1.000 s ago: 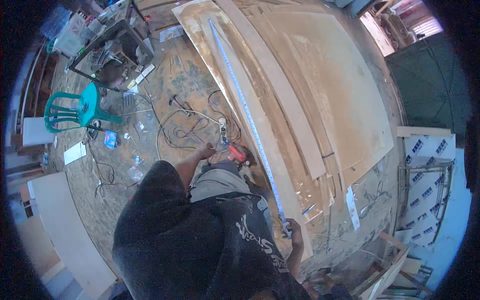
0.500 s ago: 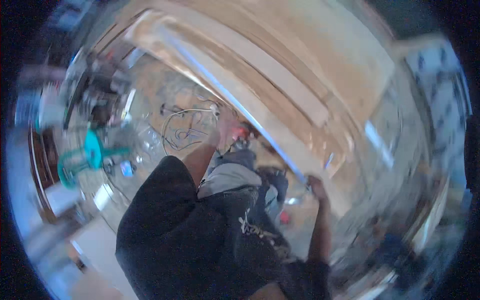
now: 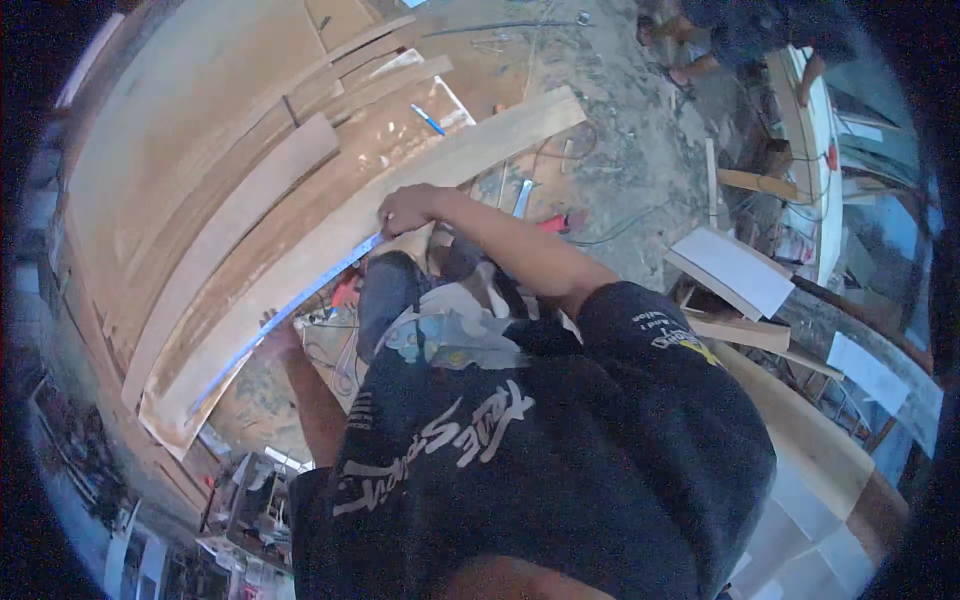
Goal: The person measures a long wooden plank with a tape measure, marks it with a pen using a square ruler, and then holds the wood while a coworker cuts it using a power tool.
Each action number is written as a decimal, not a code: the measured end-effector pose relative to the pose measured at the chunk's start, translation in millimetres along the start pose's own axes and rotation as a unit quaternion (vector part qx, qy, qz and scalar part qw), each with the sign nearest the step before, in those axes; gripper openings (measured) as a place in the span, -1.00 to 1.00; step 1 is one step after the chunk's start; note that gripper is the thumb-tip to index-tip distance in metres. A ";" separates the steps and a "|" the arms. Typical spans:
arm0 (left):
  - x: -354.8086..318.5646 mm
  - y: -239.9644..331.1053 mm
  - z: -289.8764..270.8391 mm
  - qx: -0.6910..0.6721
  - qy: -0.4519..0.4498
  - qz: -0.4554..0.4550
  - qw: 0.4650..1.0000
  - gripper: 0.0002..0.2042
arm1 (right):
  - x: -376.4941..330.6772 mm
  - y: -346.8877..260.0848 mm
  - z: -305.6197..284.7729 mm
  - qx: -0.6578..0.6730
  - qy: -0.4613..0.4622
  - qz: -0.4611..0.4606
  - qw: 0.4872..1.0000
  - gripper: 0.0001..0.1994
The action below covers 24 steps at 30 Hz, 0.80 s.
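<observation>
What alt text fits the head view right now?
A person in a dark shirt bends over a long wooden plank, both hands pressing a long metal ruler along it: right hand at one end, left hand farther down. More boards lie beyond.

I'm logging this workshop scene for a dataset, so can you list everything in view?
long plank: one, pale wood, lying slantwise under both hands
straightedge: one, blue, lying along the plank
wooden boards: several, tan, stacked beyond the plank
pen: one, blue, on the boards
white panels: a few, at right
cables: dark, on the dusty floor
other person: one, top right, partly seen
left hand: at the straightedge's lower part
right hand: pressing its upper end
</observation>
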State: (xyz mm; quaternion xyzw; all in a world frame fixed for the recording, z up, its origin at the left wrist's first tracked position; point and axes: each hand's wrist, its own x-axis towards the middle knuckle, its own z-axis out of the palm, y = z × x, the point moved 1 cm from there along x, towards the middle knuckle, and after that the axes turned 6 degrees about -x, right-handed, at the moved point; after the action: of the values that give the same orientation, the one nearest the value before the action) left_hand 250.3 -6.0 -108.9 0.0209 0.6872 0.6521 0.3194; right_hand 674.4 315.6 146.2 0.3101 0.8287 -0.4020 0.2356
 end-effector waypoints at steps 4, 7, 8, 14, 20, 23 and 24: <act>-2.5 -68.7 25.9 -0.164 0.007 -0.196 0.967 -0.45 | 9.1 55.8 10.1 0.076 -0.013 0.061 0.995 -0.57; 29.2 -91.4 -8.5 -0.193 0.048 -0.216 0.956 -0.37 | 67.4 64.3 20.3 0.112 -0.030 0.004 0.993 -0.58; 36.4 -106.4 3.4 -0.174 0.064 -0.224 0.957 -0.35 | 81.2 71.3 24.5 0.111 -0.018 -0.016 0.994 -0.59; 49.9 -125.0 168.2 -0.056 0.139 -0.281 0.948 -0.24 | 146.5 169.3 86.8 0.133 0.044 -0.040 0.989 -0.58; 66.3 -66.6 266.7 0.057 0.233 -0.283 0.929 -0.10 | 201.3 216.0 114.5 0.155 0.053 -0.073 0.984 -0.56; 107.4 -76.5 157.9 0.036 0.128 -0.265 0.955 -0.12 | 226.6 188.0 105.2 0.153 0.059 -0.088 0.983 -0.56; 95.6 -87.9 213.5 0.134 0.288 -0.277 0.907 -0.14 | 222.2 194.1 114.7 0.129 0.086 -0.072 0.985 -0.55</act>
State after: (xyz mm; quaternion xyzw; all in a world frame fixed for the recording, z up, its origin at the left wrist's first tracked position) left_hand 307.9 212.1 -216.6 -0.3157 0.8087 0.4168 0.2696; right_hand 672.3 388.6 -161.9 0.3113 0.8068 -0.4936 0.0922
